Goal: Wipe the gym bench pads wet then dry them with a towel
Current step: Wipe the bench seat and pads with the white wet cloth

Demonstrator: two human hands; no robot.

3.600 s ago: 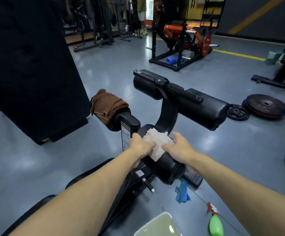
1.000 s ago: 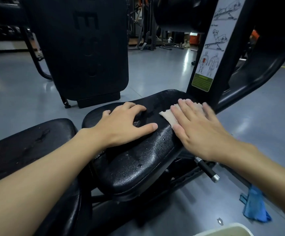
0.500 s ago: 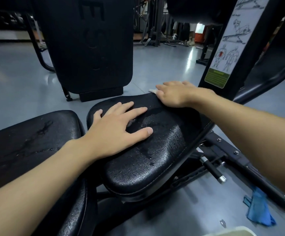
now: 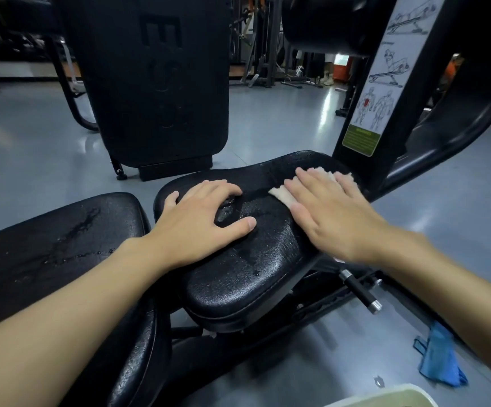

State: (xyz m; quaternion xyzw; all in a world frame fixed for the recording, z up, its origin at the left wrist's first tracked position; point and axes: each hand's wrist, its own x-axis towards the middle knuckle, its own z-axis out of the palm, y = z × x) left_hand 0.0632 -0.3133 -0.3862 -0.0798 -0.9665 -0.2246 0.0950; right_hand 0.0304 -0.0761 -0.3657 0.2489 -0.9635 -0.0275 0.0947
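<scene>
The black seat pad (image 4: 238, 277) of the bench fills the middle of the view, its surface wet with droplets. My right hand (image 4: 329, 212) lies flat on a pale cloth (image 4: 281, 193) and presses it onto the pad's right side; only the cloth's edges show past the fingers. My left hand (image 4: 200, 224) rests on the pad's left part with fingers spread and slightly arched. A second black pad (image 4: 62, 239) at the lower left carries streaks of water.
The bench's black upright (image 4: 399, 92) with an exercise diagram rises just behind my right hand. A tall black machine shroud (image 4: 156, 83) stands behind the bench. A blue cloth (image 4: 441, 356) lies on the grey floor at right, beside a pale basin rim (image 4: 391, 399). An adjustment pin (image 4: 360, 290) sticks out under the seat.
My right hand has slid the cloth back from the pad's far edge toward me and to the right. My left hand stays on the pad.
</scene>
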